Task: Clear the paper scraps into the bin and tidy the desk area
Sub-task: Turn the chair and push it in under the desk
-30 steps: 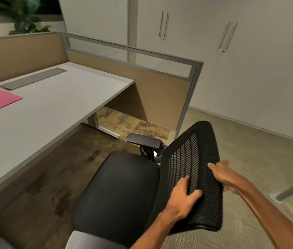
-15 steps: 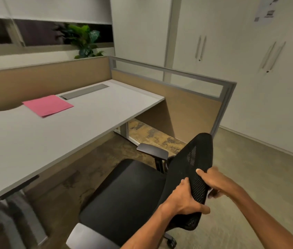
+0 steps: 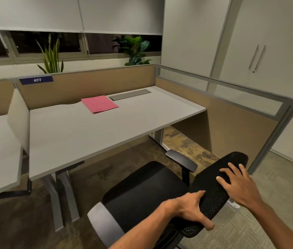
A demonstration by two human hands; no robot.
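The left fingers (image 3: 196,194) lay close together over the near edge of the backrest (image 3: 212,201). The thumb curled round its outer side, so the left hand (image 3: 189,207) clasped the mesh between them. The right fingers (image 3: 234,169) were spread and almost straight, lying flat on the upper part of the backrest. The right hand (image 3: 239,188) rested there without clasping.

The backrest belonged to a black chair (image 3: 145,187) that stood near the desk (image 3: 106,130), its seat turned toward the desk's front edge. One armrest (image 3: 181,159) showed on the far side.

A pink sheet (image 3: 99,103) lay flat toward the back of the desk, just beside a grey strip (image 3: 130,94) set in the top. A tan partition (image 3: 231,119) ran behind and to the right of the desk, and two plants (image 3: 51,56) stood beyond it by the window.
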